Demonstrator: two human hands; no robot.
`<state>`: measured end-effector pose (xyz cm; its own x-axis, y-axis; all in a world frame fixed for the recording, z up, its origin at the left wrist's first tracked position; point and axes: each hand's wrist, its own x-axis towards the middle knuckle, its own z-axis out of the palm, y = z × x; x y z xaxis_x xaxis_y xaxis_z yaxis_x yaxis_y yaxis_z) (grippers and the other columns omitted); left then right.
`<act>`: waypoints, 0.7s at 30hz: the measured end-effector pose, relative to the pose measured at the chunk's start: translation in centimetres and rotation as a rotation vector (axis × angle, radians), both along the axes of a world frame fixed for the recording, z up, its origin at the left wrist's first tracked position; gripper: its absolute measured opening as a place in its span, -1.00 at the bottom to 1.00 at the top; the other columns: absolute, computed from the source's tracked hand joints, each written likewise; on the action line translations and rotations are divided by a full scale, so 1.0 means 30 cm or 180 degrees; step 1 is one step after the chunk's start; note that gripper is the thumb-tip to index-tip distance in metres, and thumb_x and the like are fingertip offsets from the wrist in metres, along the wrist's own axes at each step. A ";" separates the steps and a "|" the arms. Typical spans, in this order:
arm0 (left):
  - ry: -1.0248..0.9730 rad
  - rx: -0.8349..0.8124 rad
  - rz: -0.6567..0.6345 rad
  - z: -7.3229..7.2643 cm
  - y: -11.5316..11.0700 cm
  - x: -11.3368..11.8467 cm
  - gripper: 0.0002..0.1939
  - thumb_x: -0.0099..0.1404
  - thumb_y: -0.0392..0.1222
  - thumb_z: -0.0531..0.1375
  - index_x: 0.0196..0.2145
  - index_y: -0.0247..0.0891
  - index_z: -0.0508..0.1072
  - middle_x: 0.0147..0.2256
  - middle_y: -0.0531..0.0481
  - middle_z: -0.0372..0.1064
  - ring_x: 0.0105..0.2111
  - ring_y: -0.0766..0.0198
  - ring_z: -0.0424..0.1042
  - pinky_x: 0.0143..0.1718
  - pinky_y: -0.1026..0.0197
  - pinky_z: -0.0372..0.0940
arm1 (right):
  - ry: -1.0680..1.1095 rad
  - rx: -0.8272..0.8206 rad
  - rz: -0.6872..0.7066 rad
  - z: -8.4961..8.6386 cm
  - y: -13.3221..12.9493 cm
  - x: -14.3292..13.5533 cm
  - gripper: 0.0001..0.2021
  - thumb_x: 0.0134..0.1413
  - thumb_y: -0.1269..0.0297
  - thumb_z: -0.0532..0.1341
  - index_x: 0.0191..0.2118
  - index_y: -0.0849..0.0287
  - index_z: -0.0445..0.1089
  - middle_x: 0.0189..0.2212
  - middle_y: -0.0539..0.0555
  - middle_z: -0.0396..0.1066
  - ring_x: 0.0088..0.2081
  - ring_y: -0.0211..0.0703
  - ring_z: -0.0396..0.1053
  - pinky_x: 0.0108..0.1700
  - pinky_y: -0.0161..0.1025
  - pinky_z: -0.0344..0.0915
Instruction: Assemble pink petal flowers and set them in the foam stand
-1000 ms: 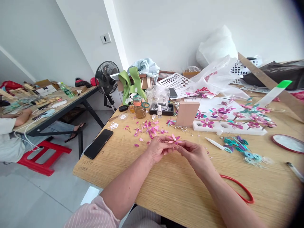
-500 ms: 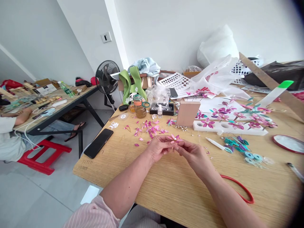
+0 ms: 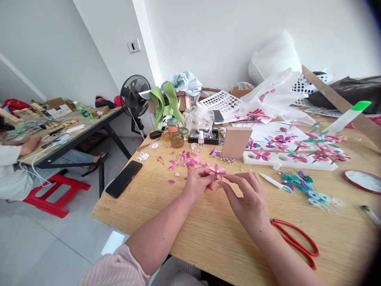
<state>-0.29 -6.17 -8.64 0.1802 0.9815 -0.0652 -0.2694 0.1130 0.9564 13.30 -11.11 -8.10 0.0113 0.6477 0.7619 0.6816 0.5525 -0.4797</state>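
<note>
A pink flower [image 3: 218, 171] with a pale bead at its centre is held over the table, its face turned up and toward me. My left hand [image 3: 197, 183] pinches it from the left side. My right hand [image 3: 248, 198] is just to its right, thumb and forefinger apart, the fingertips near the lower petals. Loose pink petals [image 3: 192, 162] lie on the wood behind my hands. Finished pink and purple flowers [image 3: 297, 157] stand at a white foam block [image 3: 250, 157] on the right.
Red-handled scissors [image 3: 297, 238] lie beside my right forearm. A black phone [image 3: 123, 179] is at the left edge. Behind are a jar [image 3: 176, 137], a wooden block [image 3: 236, 143] and a small spray bottle [image 3: 201, 140]. Another person's arm [image 3: 29, 145] rests on the left table.
My right thumb and forefinger have parted and the hand has shifted right. The flower has tilted up to show its face. More of the red scissors handles shows.
</note>
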 end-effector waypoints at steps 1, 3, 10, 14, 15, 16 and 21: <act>0.0009 0.0014 0.0009 0.001 -0.001 0.002 -0.68 -0.18 -0.03 0.41 -0.57 -0.33 0.47 -0.75 0.15 0.23 -0.79 0.50 0.13 -0.80 0.40 -0.09 | -0.0133 0.0080 -0.0028 0.000 -0.001 0.000 -0.85 0.08 0.37 0.23 -0.19 0.07 0.42 -0.38 0.08 0.33 -0.31 -0.10 0.28 -0.26 -0.15 0.24; 0.0006 0.0015 0.0052 0.002 -0.003 0.004 -0.67 -0.19 -0.03 0.42 -0.57 -0.33 0.47 -0.74 0.14 0.26 -0.78 0.51 0.14 -0.80 0.41 -0.08 | -0.0293 0.0140 -0.0057 -0.001 0.000 -0.001 -0.80 0.08 0.39 0.23 -0.15 0.06 0.41 -0.38 0.08 0.31 -0.31 -0.10 0.26 -0.26 -0.15 0.24; -0.0038 0.0052 0.0103 -0.007 -0.001 0.006 -0.68 -0.22 -0.04 0.42 -0.60 -0.31 0.46 -0.74 0.16 0.26 -0.78 0.51 0.14 -0.78 0.41 -0.05 | -0.0389 0.0248 0.0015 0.004 0.001 0.000 -0.81 0.08 0.46 0.22 -0.18 0.08 0.40 -0.41 0.07 0.30 -0.32 -0.12 0.25 -0.30 -0.18 0.22; 0.0005 0.0133 0.0129 -0.013 0.001 0.006 -0.70 -0.19 -0.04 0.41 -0.60 -0.30 0.47 -0.74 0.16 0.25 -0.78 0.51 0.14 -0.78 0.40 -0.05 | -0.0383 0.0216 0.0049 0.005 0.001 0.000 -0.80 0.09 0.46 0.21 -0.17 0.07 0.40 -0.41 0.07 0.31 -0.33 -0.12 0.25 -0.30 -0.18 0.22; 0.0033 0.0153 0.0138 -0.014 0.002 0.006 -0.71 -0.19 -0.05 0.41 -0.60 -0.30 0.47 -0.73 0.16 0.26 -0.78 0.51 0.14 -0.77 0.40 -0.05 | -0.0375 0.0215 0.0053 0.005 0.000 0.000 -0.80 0.09 0.47 0.21 -0.17 0.07 0.40 -0.40 0.07 0.31 -0.33 -0.13 0.24 -0.30 -0.18 0.22; 0.0053 0.0173 0.0144 -0.015 0.002 0.006 -0.71 -0.18 -0.05 0.41 -0.60 -0.30 0.48 -0.72 0.15 0.27 -0.77 0.52 0.13 -0.77 0.40 -0.04 | -0.0363 0.0221 0.0054 0.004 0.000 0.000 -0.80 0.09 0.47 0.21 -0.17 0.07 0.40 -0.40 0.07 0.31 -0.34 -0.13 0.24 -0.30 -0.18 0.22; 0.0051 0.0335 0.0082 -0.019 0.005 0.004 -0.74 -0.14 -0.07 0.40 -0.60 -0.31 0.48 -0.67 0.13 0.31 -0.76 0.54 0.12 -0.76 0.40 -0.02 | -0.0321 0.0194 0.0050 0.002 0.001 -0.001 -0.84 0.08 0.46 0.22 -0.21 0.11 0.41 -0.42 0.07 0.33 -0.35 -0.13 0.25 -0.30 -0.17 0.22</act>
